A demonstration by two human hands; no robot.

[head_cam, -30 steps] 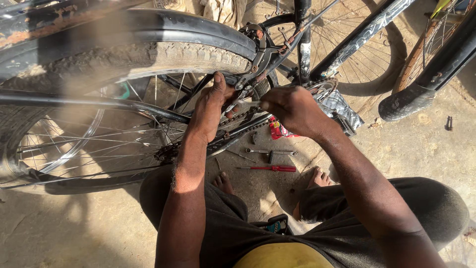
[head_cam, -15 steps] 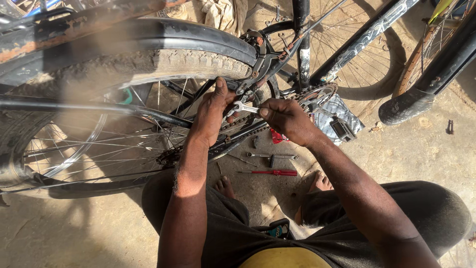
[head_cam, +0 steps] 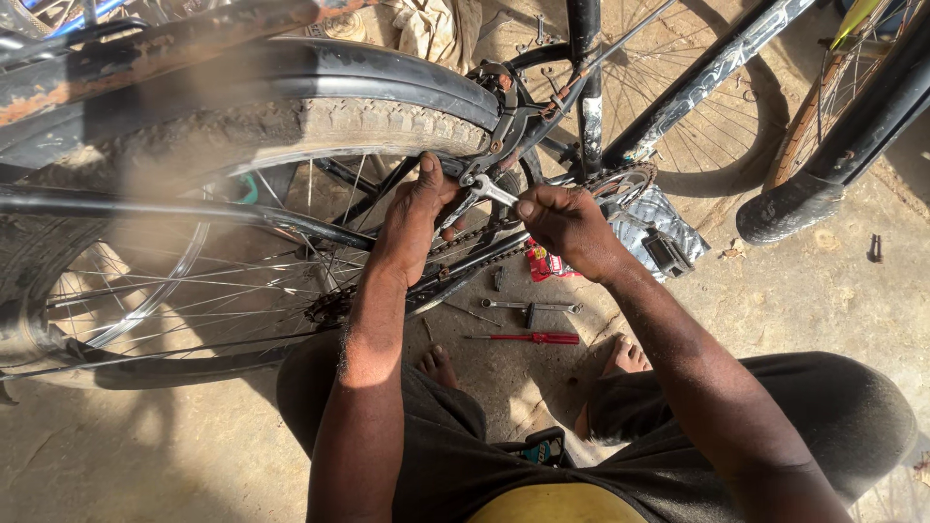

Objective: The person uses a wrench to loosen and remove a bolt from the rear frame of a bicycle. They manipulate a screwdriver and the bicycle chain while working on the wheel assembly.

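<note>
head view: on the floor lie a red screwdriver point(head_cam: 528, 338) and spanner point(head_cam: 531, 307). a slip could jam knuckles into the chain point(head_cam: 475, 263). right hand point(head_cam: 567, 225) fingers pinch the wrench point(head_cam: 477, 197) at the wheel's point(head_cam: 242, 223) hub; left hand point(head_cam: 418, 215) fingers press beside its jaw.

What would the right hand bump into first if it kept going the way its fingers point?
Probably the wrench it already pinches, then the left hand just beyond, by the bicycle frame. The right hand points leftward; depth is hard to judge from above.
</note>
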